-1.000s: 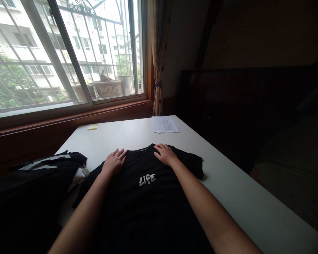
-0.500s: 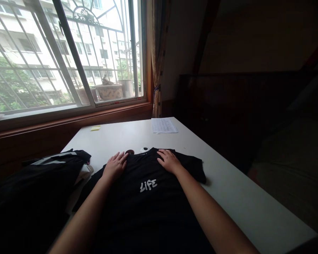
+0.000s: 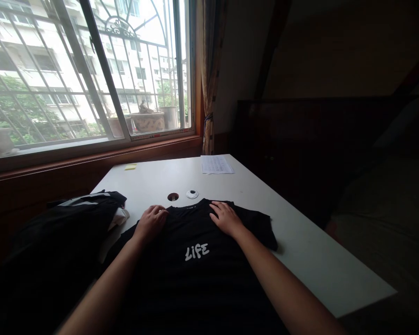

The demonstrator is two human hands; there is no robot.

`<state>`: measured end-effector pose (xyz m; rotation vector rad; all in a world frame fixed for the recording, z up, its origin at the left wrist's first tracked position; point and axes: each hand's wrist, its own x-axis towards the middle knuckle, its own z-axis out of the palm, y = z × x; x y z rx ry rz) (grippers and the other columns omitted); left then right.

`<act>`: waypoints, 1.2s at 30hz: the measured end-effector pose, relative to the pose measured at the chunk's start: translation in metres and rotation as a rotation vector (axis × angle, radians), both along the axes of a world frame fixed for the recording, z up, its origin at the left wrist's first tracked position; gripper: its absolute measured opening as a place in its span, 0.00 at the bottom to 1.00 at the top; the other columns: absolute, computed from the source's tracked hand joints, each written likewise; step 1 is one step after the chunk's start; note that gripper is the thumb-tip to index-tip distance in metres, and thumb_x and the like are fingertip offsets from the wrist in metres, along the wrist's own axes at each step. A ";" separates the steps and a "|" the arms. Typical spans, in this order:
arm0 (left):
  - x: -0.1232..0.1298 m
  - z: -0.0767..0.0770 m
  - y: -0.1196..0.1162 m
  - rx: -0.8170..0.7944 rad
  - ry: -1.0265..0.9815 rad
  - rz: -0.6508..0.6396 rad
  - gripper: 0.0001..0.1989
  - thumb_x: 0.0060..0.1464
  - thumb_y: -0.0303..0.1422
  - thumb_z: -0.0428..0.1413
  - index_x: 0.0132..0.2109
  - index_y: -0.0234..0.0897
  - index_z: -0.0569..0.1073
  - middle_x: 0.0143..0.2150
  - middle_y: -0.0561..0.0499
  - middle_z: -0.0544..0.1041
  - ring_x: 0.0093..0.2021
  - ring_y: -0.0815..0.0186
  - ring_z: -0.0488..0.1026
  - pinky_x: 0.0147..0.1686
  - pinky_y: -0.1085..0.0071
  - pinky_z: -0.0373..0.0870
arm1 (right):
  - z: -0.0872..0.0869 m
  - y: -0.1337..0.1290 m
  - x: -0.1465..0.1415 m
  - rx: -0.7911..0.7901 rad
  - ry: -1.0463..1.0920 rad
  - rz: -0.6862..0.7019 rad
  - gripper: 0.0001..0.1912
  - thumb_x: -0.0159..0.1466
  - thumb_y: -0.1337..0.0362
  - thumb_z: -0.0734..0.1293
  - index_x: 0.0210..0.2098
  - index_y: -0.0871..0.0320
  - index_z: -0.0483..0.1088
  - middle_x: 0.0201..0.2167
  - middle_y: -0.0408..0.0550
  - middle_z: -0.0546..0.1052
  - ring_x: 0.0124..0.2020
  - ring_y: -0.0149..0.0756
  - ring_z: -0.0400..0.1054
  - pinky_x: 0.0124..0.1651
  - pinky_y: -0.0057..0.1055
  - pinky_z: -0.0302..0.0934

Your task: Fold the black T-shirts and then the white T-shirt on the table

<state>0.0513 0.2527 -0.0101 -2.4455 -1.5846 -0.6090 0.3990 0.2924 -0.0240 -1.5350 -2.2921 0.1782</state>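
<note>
A black T-shirt (image 3: 195, 279) lies spread on the white table (image 3: 321, 260), its collar toward the far side. White lettering (image 3: 197, 251) on its chest reads upside down from here. On the shirt's left shoulder area rests my left hand (image 3: 151, 222), its fingers extended forward and slightly bent over the fabric. My right hand (image 3: 225, 217) lies on the other shoulder beside the collar, fingers apart and thumb pointing inward. Both palms face down on the cloth. The shirt's lower part runs out of the bottom of view between my forearms.
A dark pile of clothes (image 3: 66, 242) lies at the left. Beyond the collar are a round table hole (image 3: 173, 197) and a white round cap (image 3: 192, 194). Printed papers (image 3: 216, 164) and a yellow note (image 3: 130, 166) lie farther back, below the window (image 3: 143, 93).
The shirt and both hands have shifted slightly toward me, so the table hole and white cap now show fully. My left fingers are a little more bent.
</note>
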 end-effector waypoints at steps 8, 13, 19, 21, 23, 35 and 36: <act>0.006 -0.002 -0.015 -0.180 0.061 -0.065 0.24 0.70 0.42 0.46 0.67 0.39 0.67 0.70 0.45 0.67 0.69 0.55 0.62 0.68 0.54 0.61 | 0.008 -0.005 -0.014 0.088 -0.002 0.157 0.23 0.69 0.62 0.62 0.63 0.55 0.69 0.65 0.51 0.69 0.67 0.43 0.59 0.71 0.42 0.49; 0.007 -0.005 -0.009 -0.309 0.119 0.055 0.29 0.71 0.45 0.43 0.72 0.39 0.59 0.74 0.47 0.56 0.75 0.55 0.49 0.72 0.52 0.49 | 0.009 0.008 -0.027 -0.033 -0.076 0.185 0.29 0.72 0.55 0.57 0.68 0.61 0.63 0.71 0.53 0.61 0.71 0.44 0.52 0.74 0.42 0.42; 0.005 -0.001 0.003 -0.380 0.142 0.158 0.30 0.71 0.48 0.40 0.74 0.43 0.53 0.76 0.51 0.49 0.76 0.57 0.41 0.72 0.50 0.42 | 0.010 0.029 -0.026 -0.129 -0.131 0.156 0.34 0.73 0.47 0.52 0.72 0.55 0.55 0.75 0.48 0.52 0.74 0.43 0.44 0.74 0.43 0.34; 0.003 0.000 0.007 -0.408 0.148 0.183 0.31 0.71 0.48 0.39 0.75 0.44 0.51 0.77 0.51 0.46 0.77 0.57 0.39 0.72 0.48 0.40 | 0.010 0.035 -0.023 -0.147 -0.143 0.158 0.35 0.73 0.44 0.50 0.73 0.53 0.53 0.75 0.45 0.50 0.75 0.44 0.42 0.74 0.44 0.32; 0.000 0.001 0.012 -0.430 0.153 0.201 0.31 0.71 0.49 0.38 0.75 0.44 0.48 0.77 0.52 0.45 0.77 0.57 0.38 0.72 0.47 0.39 | 0.010 0.041 -0.021 -0.171 -0.158 0.163 0.37 0.73 0.41 0.48 0.74 0.51 0.50 0.76 0.43 0.47 0.76 0.43 0.39 0.75 0.44 0.31; -0.007 -0.002 0.025 -0.447 0.168 0.243 0.33 0.71 0.50 0.36 0.76 0.44 0.45 0.77 0.53 0.42 0.77 0.55 0.38 0.72 0.45 0.38 | 0.007 0.065 0.005 -0.220 -0.238 0.100 0.40 0.71 0.38 0.44 0.76 0.50 0.42 0.77 0.42 0.41 0.76 0.42 0.34 0.75 0.47 0.30; -0.007 -0.002 0.025 -0.447 0.169 0.244 0.33 0.71 0.50 0.36 0.76 0.44 0.45 0.77 0.53 0.42 0.77 0.55 0.38 0.72 0.45 0.38 | 0.006 0.067 0.012 -0.216 -0.241 0.089 0.40 0.71 0.38 0.44 0.76 0.50 0.43 0.77 0.42 0.42 0.76 0.42 0.34 0.75 0.47 0.30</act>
